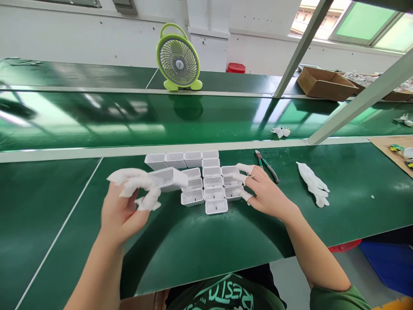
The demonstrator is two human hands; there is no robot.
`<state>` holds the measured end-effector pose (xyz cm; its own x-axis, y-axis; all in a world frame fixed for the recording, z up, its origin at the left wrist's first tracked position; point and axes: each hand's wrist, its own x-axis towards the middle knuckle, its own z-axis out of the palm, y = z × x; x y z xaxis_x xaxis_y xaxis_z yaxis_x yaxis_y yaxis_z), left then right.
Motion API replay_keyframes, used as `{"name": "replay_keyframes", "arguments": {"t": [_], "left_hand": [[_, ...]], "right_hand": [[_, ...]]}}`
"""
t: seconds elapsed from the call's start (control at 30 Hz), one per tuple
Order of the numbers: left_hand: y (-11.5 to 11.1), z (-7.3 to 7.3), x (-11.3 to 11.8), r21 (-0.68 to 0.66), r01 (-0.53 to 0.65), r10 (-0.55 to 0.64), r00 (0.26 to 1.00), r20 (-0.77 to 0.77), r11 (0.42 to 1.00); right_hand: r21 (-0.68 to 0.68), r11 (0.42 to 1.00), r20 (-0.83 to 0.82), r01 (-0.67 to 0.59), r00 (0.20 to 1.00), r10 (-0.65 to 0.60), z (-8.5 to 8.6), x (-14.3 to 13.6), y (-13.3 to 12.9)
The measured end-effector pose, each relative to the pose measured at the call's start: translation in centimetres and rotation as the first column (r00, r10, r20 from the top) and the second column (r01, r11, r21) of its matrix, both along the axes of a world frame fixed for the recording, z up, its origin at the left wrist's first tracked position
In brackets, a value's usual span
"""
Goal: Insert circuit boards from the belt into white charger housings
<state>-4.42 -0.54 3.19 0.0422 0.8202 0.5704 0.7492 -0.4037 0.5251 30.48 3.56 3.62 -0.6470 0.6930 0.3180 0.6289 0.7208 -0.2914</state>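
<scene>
Small white open-topped plastic boxes [213, 193] stand in rows on the green workbench. My left hand [124, 206], its fingertips wrapped in white covers, pinches a white plastic box [166, 178] above the bench, left of the rows. That box is tilted and slightly blurred. On the other side, my right hand [267, 191] has its covered fingers spread against the right-hand column of boxes. Its fingertips touch the edges there without clasping a box. A separate row of white boxes [175, 159] stands at the back left of the group.
Green-handled cutters [267, 165] and a white glove [312, 184] lie to the right. Behind runs a shiny green conveyor belt [135, 120]. A green fan [179, 62] and a cardboard box [325, 84] stand beyond it. A slanted metal post [355, 103] rises at the right.
</scene>
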Motion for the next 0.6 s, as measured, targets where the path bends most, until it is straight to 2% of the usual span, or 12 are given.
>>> {"name": "replay_keyframes", "arguments": {"t": [0.03, 0.1, 0.13, 0.2, 0.27, 0.37, 0.5, 0.6], "left_hand": [[-0.6, 0.6, -0.1, 0.003, 0.078, -0.078, 0.991, 0.104, 0.997], [-1.3, 1.5, -0.1, -0.133, 0.28, -0.255, 0.95, 0.18, 0.951], [-1.4, 1.9, 0.0, -0.244, 0.431, -0.404, 0.902, 0.154, 0.869], [-1.3, 2.2, 0.3, -0.397, 0.529, -0.543, 0.835, 0.087, 0.75], [-1.0, 2.0, 0.8, -0.498, 0.519, -0.583, 0.812, 0.032, 0.694], [-0.8, 1.2, 1.6, -0.583, 0.479, -0.594, 0.804, -0.008, 0.657], [-1.0, -0.2, 2.3, -0.606, 0.417, -0.563, 0.824, -0.063, 0.678], [-1.1, -0.5, 2.5, -0.619, 0.334, -0.521, 0.842, -0.144, 0.711]], "right_hand": [[-0.002, 1.0, -0.004, 0.003, 1.0, -0.003, 0.0, 0.0, 0.1], [-0.005, 1.0, -0.003, 0.006, 1.0, -0.006, -0.1, -0.1, 0.2], [-0.008, 1.0, 0.002, 0.005, 1.0, -0.005, -0.2, -0.1, 0.2], [-0.016, 1.0, 0.013, 0.004, 1.0, -0.004, -0.3, -0.2, 0.2], [-0.021, 1.0, 0.021, 0.006, 1.0, -0.006, -0.3, -0.1, 0.2], [-0.018, 1.0, 0.034, 0.014, 0.999, -0.013, -0.4, -0.1, 0.2], [-0.016, 1.0, 0.041, 0.013, 0.999, -0.012, -0.4, -0.2, 0.2], [-0.023, 1.0, 0.038, 0.012, 0.999, -0.011, -0.3, -0.2, 0.2]]}}
